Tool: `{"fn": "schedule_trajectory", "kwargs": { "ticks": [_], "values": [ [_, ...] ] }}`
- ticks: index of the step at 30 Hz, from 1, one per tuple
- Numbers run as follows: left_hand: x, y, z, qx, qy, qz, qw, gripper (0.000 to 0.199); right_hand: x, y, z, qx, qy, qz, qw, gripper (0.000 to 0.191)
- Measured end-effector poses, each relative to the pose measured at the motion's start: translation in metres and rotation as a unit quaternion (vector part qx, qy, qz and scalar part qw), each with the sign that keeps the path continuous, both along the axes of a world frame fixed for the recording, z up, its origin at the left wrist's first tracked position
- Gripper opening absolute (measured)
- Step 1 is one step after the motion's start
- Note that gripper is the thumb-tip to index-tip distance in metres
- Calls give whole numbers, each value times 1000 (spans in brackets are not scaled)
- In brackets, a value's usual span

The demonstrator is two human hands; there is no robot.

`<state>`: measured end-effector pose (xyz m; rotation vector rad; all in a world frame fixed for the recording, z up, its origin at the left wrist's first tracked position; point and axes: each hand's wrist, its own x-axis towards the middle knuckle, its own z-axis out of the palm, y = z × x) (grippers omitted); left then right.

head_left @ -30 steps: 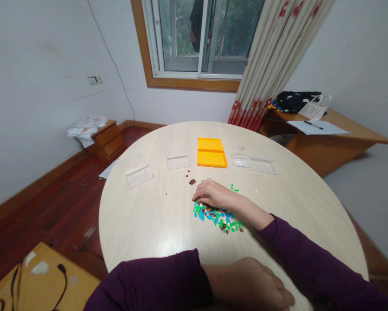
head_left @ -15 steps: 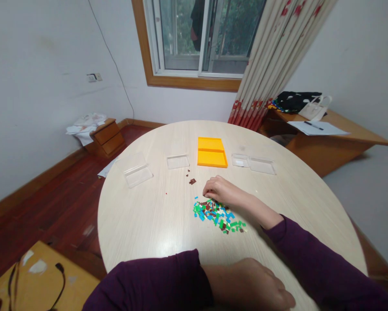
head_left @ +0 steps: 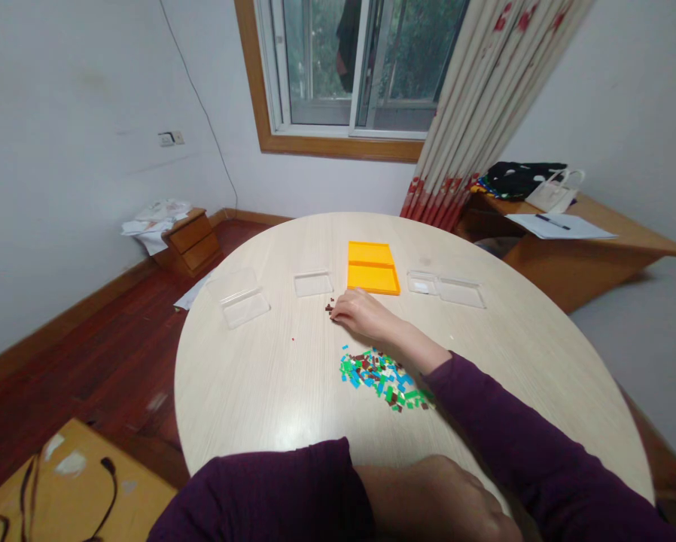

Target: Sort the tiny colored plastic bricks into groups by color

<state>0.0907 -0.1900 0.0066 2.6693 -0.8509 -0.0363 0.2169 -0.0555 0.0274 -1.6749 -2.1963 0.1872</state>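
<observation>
My right hand (head_left: 357, 312) reaches across the round table, its fingertips pinched together at a few small brown toy bricks (head_left: 330, 306). A small brown brick seems to be between the fingertips, though it is mostly hidden. Nearer to me lies a loose pile of tiny green, blue, brown and pale bricks (head_left: 380, 376), partly under my right forearm. My left hand (head_left: 451, 497) rests at the table's near side, low in the view. Its fingers run out of sight at the bottom edge, so what they do is hidden.
Beyond my right hand stands an open yellow case (head_left: 373, 278). Clear plastic boxes stand to its left (head_left: 314, 284) and right (head_left: 461, 292), and another clear box (head_left: 246, 307) is farther left. One tiny red piece (head_left: 293, 339) lies on the pale table (head_left: 242, 399).
My right hand has moved from the pile's far edge, away and to the left, to the small brown group. My left hand has stayed in about the same place.
</observation>
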Motion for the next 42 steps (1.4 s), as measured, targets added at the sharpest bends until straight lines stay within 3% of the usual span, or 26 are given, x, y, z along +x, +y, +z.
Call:
{"fn": "schedule_trajectory", "kwargs": {
  "ticks": [6,12,20,27,33,38,42],
  "values": [
    [1,0,-4,0,5,4,1000,25,3,-26,5,-63,1,67,996,14],
    [-1,-2,-11,-7,-41,20,999,22,0,-31,-2,-69,-15,57,996,15],
    [1,-4,-16,-11,-38,14,999,24,0,-30,-4,-61,-38,23,997,16],
    [-6,-4,-14,3,-95,45,994,20,-2,-36,-4,-65,-62,-8,996,15],
    [-2,-4,-7,21,-64,23,998,19,16,-64,2,-67,-63,-50,995,15],
    [-2,-6,-7,2,-61,44,997,18,40,-90,4,-68,-45,-92,992,16],
    [-4,-6,-10,-4,-67,54,996,15,50,-95,0,-72,-32,-118,990,16]
  ]
}}
